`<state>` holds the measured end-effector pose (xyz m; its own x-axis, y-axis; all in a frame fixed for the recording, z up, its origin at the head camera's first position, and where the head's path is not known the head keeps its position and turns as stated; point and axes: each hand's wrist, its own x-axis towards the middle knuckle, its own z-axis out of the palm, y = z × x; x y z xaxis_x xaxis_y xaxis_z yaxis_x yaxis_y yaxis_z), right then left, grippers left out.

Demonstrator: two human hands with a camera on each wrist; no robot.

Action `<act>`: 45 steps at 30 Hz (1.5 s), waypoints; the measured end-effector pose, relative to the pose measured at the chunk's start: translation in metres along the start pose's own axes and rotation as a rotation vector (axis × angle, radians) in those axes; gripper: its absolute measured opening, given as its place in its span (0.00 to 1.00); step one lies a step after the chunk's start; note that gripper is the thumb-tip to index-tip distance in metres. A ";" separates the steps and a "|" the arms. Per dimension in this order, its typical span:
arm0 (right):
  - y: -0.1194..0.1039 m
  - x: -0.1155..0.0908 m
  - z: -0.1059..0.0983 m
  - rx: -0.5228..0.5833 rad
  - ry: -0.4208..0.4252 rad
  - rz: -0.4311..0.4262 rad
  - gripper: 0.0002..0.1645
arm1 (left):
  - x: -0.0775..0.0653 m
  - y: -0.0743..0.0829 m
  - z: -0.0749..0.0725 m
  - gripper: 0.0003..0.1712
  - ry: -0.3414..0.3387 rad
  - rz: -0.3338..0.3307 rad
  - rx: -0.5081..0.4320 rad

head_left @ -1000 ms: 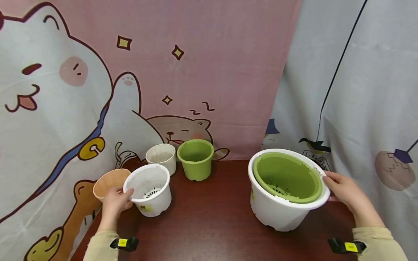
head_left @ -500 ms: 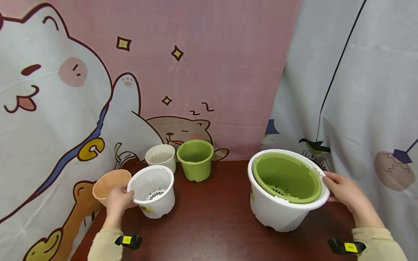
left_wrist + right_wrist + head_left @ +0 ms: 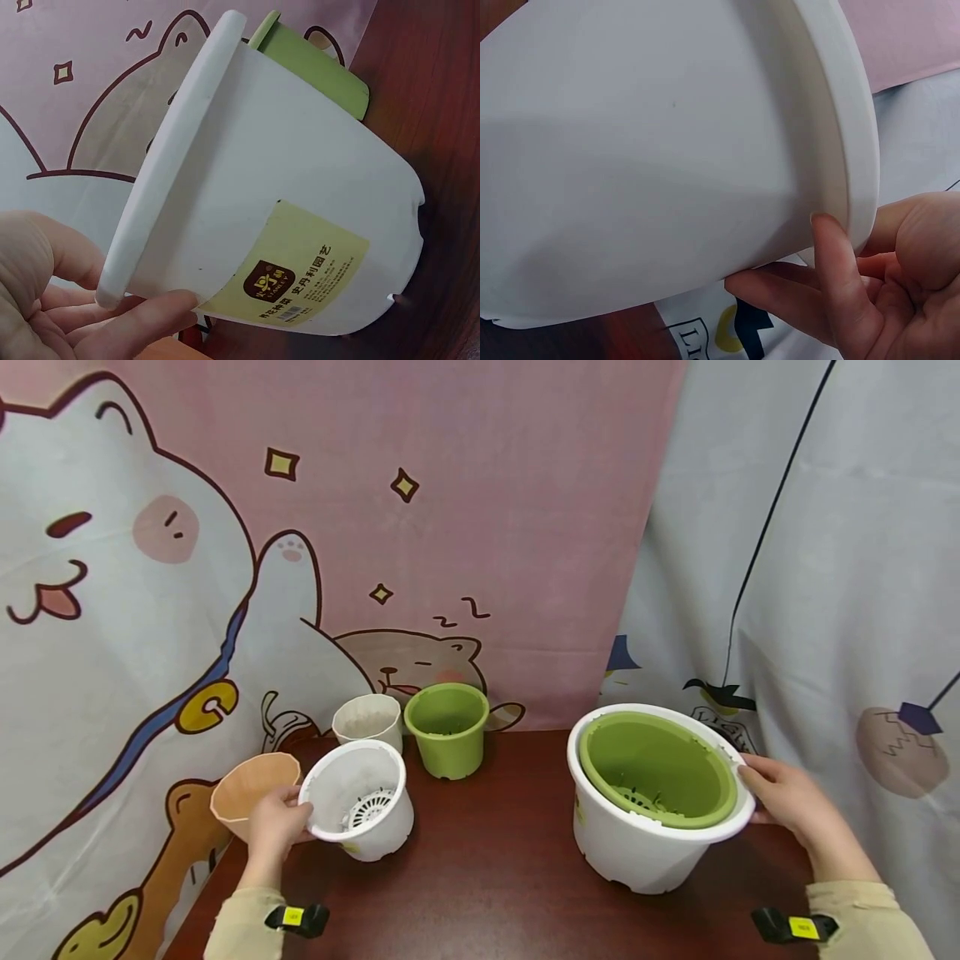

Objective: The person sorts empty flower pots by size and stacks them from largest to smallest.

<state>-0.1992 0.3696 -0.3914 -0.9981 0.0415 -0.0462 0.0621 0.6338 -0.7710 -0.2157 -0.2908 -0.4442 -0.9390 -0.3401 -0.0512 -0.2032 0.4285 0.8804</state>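
My left hand (image 3: 277, 822) pinches the left rim of a smaller white flowerpot (image 3: 388, 837), thumb and fingers on either side of the rim. That pot leans toward the hand, its slotted bottom showing inside; whether its base touches the table I cannot tell. A yellow label (image 3: 289, 262) is on its wall in the left wrist view. On the right, my right hand (image 3: 787, 802) grips the rim of a large white flowerpot (image 3: 637, 856). Nested in it sits a green flowerpot (image 3: 660, 760). The right wrist view shows the fingers (image 3: 836, 262) at the rim.
An orange pot (image 3: 251, 789) stands at the left, partly behind my left hand. Farther back are a cream pot (image 3: 367, 718) and another green pot (image 3: 450, 747). The dark red table (image 3: 487, 860) ends at a printed cloth (image 3: 525, 527).
My left hand has moved slightly right with the smaller white pot, which has turned so more of its bottom shows. My right hand and the large pot keep their place.
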 end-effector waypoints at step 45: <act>0.003 0.001 -0.001 0.102 -0.039 0.011 0.35 | -0.029 0.098 0.048 0.22 -0.141 0.212 -0.171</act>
<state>-0.1997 0.3726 -0.3932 -0.9968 0.0166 -0.0780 0.0742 0.5516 -0.8308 -0.2221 -0.1989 -0.3792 -0.9872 -0.1334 0.0879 0.0399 0.3267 0.9443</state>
